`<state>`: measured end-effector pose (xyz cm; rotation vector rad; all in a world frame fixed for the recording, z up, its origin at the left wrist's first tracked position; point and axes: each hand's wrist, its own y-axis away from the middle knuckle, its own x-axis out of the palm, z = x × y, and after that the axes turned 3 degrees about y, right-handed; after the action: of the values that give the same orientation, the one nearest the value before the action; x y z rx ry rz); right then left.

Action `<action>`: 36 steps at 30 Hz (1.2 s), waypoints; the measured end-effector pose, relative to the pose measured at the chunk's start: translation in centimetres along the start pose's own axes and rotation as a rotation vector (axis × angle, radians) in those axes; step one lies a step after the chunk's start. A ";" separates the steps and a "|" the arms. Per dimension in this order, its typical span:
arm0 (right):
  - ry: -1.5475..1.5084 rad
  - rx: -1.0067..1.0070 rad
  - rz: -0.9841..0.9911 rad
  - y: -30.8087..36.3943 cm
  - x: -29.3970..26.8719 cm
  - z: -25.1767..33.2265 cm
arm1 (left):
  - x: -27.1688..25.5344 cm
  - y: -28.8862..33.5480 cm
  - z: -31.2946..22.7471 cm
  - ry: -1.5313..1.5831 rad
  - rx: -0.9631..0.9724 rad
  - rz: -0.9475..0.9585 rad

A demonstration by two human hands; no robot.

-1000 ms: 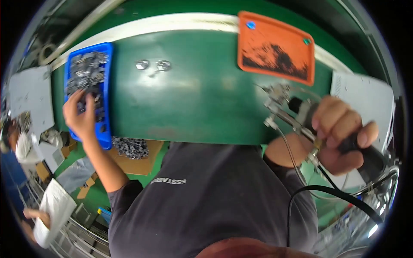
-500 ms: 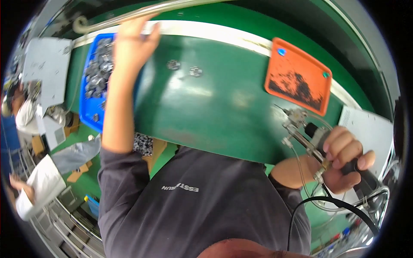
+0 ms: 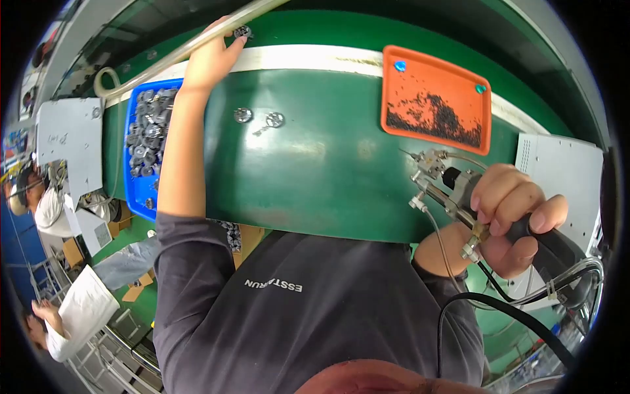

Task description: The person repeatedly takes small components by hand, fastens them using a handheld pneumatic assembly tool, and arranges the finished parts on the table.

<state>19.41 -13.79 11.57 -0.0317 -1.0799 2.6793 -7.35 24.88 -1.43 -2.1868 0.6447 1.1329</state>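
Note:
My left hand (image 3: 211,60) reaches over the white strip at the far side, its fingertips pinching a small round metal part (image 3: 243,31) above the far green surface. A pale tube crosses in front of some of the fingers. At the right, my right hand (image 3: 515,213) is wrapped around a black-handled power tool (image 3: 462,190) with metal fittings, hoses and a thin tip pointing left over the green worktop (image 3: 328,190). Two round metal parts, one (image 3: 243,115) left of the other (image 3: 274,119), lie on the worktop.
A blue tray (image 3: 136,190) of grey round parts stands under my left forearm. Small black pieces fill part of an orange tray (image 3: 436,143) at the far right. The pale tube (image 3: 177,60) slants across the far left. Another person's white sleeve (image 3: 88,308) shows at the left.
My left hand, blurred and spread near the blue tray before, now has its fingertips on a round metal part beyond the white strip. My right hand keeps its grip; the whole view has shifted slightly.

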 end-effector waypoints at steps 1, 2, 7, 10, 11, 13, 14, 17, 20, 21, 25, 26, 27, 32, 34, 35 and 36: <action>-0.011 -0.005 0.036 0.2 -0.3 -0.2 | -0.4 1.1 -5.2 0.135 -0.004 0.044; -0.024 -0.015 0.048 0.2 -0.4 -0.4 | -0.5 2.6 -8.9 0.204 0.025 0.071; -0.026 0.037 0.085 0.2 -0.8 0.3 | 3.8 10.4 -19.9 0.465 0.276 0.361; -0.029 0.056 0.097 0.0 -0.6 -0.2 | 6.4 12.3 -20.6 0.444 0.398 0.331; -0.021 0.065 0.102 0.1 -0.5 -0.2 | 7.0 12.5 -20.6 0.429 0.460 0.289; 0.004 0.085 0.089 0.1 -0.4 0.0 | 7.8 12.6 -20.8 0.425 0.525 0.247; 0.016 0.092 0.087 0.2 -0.3 0.2 | 8.1 12.7 -20.8 0.420 0.550 0.211; 0.017 0.111 0.107 0.1 -0.4 0.0 | 8.3 13.0 -20.8 0.421 0.557 0.157; 0.021 0.147 0.177 -0.1 -0.8 0.0 | 8.2 13.1 -20.8 0.434 0.535 0.151; 0.001 0.140 0.190 -0.1 -0.8 -0.2 | 8.2 13.1 -20.9 0.433 0.525 0.158; -0.026 0.144 0.204 0.0 -0.7 -0.4 | 8.2 12.8 -21.1 0.446 0.522 0.164; -0.029 0.146 0.206 -0.1 -0.7 -0.5 | 8.2 12.8 -21.0 0.452 0.518 0.167; -0.023 0.148 0.212 -0.2 -0.7 -0.7 | 8.2 12.8 -21.0 0.457 0.514 0.170; -0.028 0.171 0.238 -0.2 -0.8 -0.7 | 8.2 12.8 -20.8 0.455 0.513 0.172; -0.019 0.156 0.249 -0.2 -0.8 -0.8 | 8.2 12.9 -20.8 0.450 0.506 0.172; -0.021 0.157 0.248 -0.2 -0.8 -0.7 | 8.2 12.9 -20.8 0.451 0.504 0.173; -0.009 0.162 0.246 -0.2 -0.8 -0.7 | 8.1 12.8 -20.8 0.451 0.501 0.173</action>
<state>20.35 -13.37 11.19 -0.1307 -0.9099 2.9810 0.18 0.21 -2.12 -1.9679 1.1872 0.4681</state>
